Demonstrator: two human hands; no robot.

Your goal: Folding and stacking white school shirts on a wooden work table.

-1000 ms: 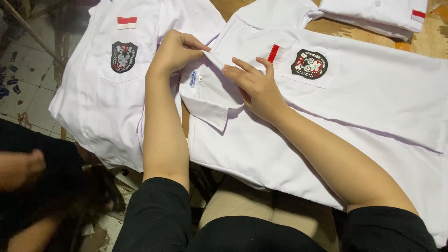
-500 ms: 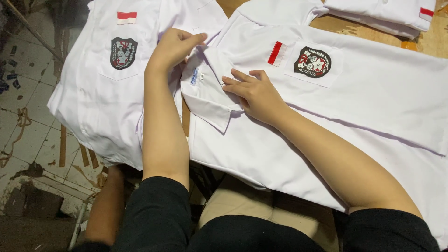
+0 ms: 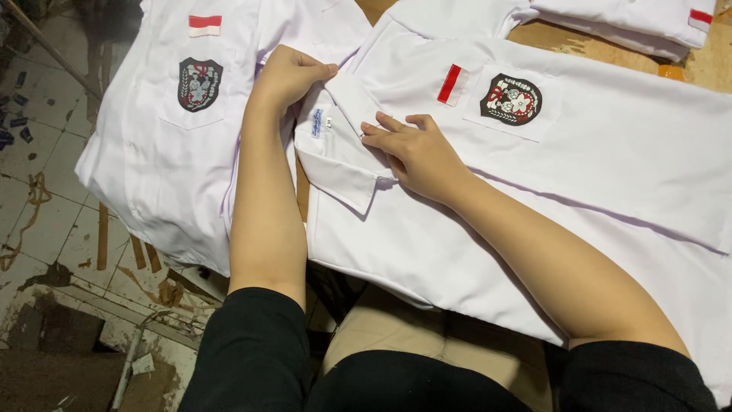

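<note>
We see a white shirt point(image 3: 579, 175) lying flat across the wooden surface point(image 3: 690, 65), its collar point(image 3: 339, 156) turned toward us. A red-and-white strip patch point(image 3: 450, 84) and a round dark emblem point(image 3: 511, 99) sit on its chest pocket.

Left hand point(image 3: 288, 75): fingers curled closed, pinching the fabric at the top edge of the collar. Right hand point(image 3: 415, 152): fingers extended and slightly spread, pressed flat on the collar just beside its lower point; it grips nothing.

A small label point(image 3: 317, 122) shows inside the collar, between the two hands.

To the left a second white shirt point(image 3: 164, 168) lies partly over the edge of the surface, carrying a shield-shaped emblem point(image 3: 200, 84) and a flag patch point(image 3: 204, 25). It touches the left forearm. A folded white garment point(image 3: 633, 23) lies at the far right corner, well apart from both hands.

Below the surface we note a tiled floor point(image 3: 46, 198) with scattered debris.
</note>
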